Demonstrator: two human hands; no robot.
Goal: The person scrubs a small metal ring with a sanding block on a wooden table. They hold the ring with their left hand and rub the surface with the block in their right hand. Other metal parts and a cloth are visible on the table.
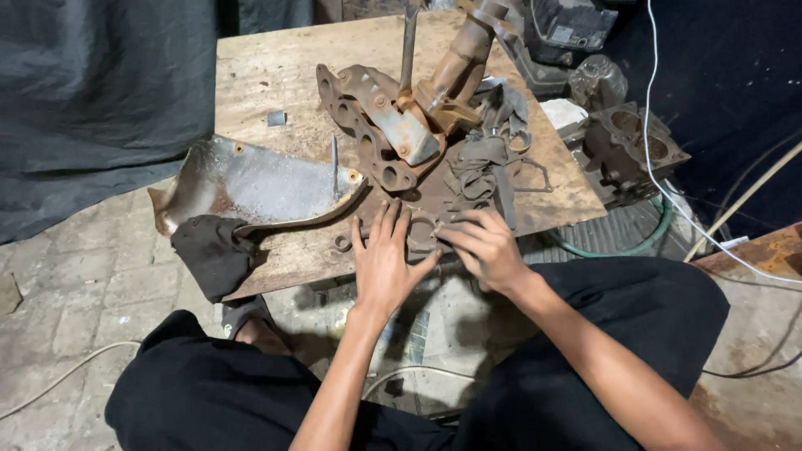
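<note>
A flat, rust-brown gasket with round holes lies at the near edge of the worn plywood tabletop. The left hand presses on it flat, fingers spread, gripping nothing; the right hand curls its fingertips at the gasket's right end, seemingly pinching or picking at it. Steady pressure and small, careful pulls should suit so thin a piece. Beyond lie a rusty exhaust manifold, grey gasket scraps and a bent metal heat shield.

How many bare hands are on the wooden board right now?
2: the left hand lies flat on the board's near edge; the right hand is beside it, fingertips at the rusty gasket.
</note>
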